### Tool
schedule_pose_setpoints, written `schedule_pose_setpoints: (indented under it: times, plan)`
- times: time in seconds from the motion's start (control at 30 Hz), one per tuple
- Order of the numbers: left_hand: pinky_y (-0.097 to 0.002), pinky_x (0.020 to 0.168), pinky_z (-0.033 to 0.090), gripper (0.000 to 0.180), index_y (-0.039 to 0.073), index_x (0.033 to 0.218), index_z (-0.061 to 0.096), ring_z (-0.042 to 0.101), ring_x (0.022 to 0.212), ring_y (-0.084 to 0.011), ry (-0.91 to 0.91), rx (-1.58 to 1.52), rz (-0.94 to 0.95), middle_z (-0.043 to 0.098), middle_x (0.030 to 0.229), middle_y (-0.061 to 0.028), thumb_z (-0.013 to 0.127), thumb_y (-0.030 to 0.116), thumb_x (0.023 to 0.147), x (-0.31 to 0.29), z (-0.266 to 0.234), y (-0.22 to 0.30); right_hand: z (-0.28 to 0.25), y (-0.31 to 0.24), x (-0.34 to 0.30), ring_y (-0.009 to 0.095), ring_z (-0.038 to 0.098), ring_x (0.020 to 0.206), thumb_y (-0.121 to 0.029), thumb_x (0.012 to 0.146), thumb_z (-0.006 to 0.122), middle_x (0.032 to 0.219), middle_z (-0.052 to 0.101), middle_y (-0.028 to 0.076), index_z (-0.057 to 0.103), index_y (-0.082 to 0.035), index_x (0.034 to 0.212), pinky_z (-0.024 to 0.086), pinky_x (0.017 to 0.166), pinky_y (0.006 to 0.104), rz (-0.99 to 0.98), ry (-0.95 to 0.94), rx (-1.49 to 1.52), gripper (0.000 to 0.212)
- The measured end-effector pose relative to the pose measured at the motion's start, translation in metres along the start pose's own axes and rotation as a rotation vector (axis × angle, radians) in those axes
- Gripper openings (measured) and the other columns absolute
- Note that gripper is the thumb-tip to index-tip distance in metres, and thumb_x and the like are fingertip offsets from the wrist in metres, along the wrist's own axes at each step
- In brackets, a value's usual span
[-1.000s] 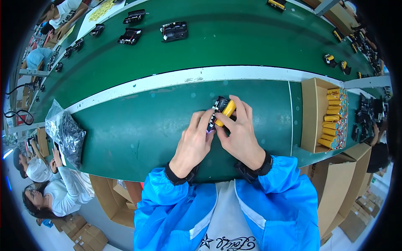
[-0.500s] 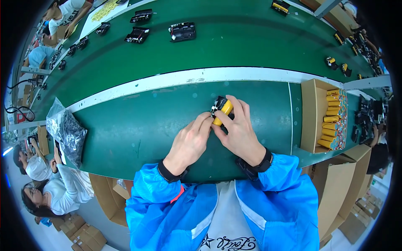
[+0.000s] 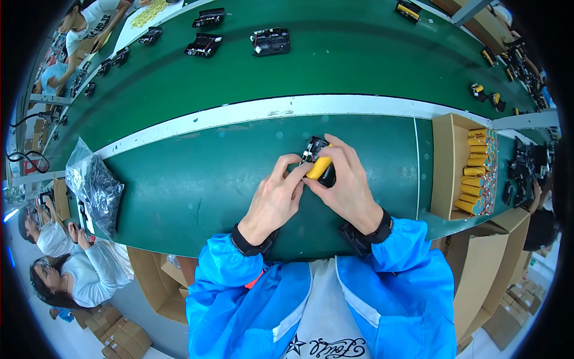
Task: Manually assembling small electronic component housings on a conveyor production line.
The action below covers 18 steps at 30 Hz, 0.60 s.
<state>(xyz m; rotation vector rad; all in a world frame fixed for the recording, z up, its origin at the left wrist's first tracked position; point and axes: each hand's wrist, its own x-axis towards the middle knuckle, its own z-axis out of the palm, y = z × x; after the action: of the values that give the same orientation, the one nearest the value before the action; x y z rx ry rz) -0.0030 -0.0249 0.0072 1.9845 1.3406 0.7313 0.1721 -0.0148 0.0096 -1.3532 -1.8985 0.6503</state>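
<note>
Head view: over the green surface (image 3: 197, 173), left of a cardboard box (image 3: 442, 167) of yellow battery packs (image 3: 475, 161), the left hand (image 3: 275, 196) and right hand (image 3: 348, 186), close together, clasp a black housing (image 3: 313, 145) with a yellow cylindrical battery (image 3: 319, 168) against it.

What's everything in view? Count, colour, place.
worktable: one, green, front
rail: one, white, behind worktable
far surface: one, green, beyond rail
cylinder: one, yellow, centre
housing: one, black, by cylinder
carton: one, brown, right
packed cylinders: several, yellow, inside carton
bag: one, clear, left
loose housings: several, black (some yellow), far surface
heap: one, yellow, upper left
boxes: several, brown, lower sides
people: several, mixed clothing, edges
jacket: one, blue, bottom
wristbands: two, black, wrists
left hand: one, bare, at housing
right hand: one, bare, on cylinder
</note>
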Motion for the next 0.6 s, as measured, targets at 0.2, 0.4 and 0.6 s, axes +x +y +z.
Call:
schedule_pose_setpoints:
  times: [0.2,0.4,0.6]
  plan:
    - [-0.0398,0.062,0.055,0.038,0.007,0.115,0.063,0.064,0.072,-0.0275,-0.036,0.053,0.016,0.055,0.119,-0.0101,0.068,-0.006,0.079,0.000,-0.004,-0.001,0.004,0.000,0.000,0.040,0.057,0.116,-0.008,0.069,0.083,0.134,0.052,0.023,0.068,-0.002,0.108,0.055,0.089,0.0429,0.013,-0.023,-0.034,0.042]
    - [-0.0389,0.062,0.056,0.038,0.006,0.115,0.064,0.065,0.073,-0.0269,0.041,-0.040,-0.047,0.056,0.122,-0.0099,0.070,-0.005,0.079,-0.004,-0.001,-0.002,0.006,0.006,-0.002,0.038,0.061,0.111,-0.007,0.070,0.083,0.135,0.051,0.023,0.068,-0.001,0.110,0.057,0.085,0.0404,-0.044,-0.008,-0.068,0.044]
    - [-0.0403,0.066,0.058,0.039,0.003,0.117,0.062,0.067,0.082,-0.0311,-0.016,0.100,0.047,0.056,0.123,-0.0124,0.068,-0.005,0.080,-0.005,-0.004,-0.004,0.010,-0.001,-0.004,0.036,0.062,0.111,-0.005,0.070,0.083,0.136,0.051,0.023,0.067,-0.001,0.110,0.058,0.085,0.0391,0.018,0.061,0.069,0.044]
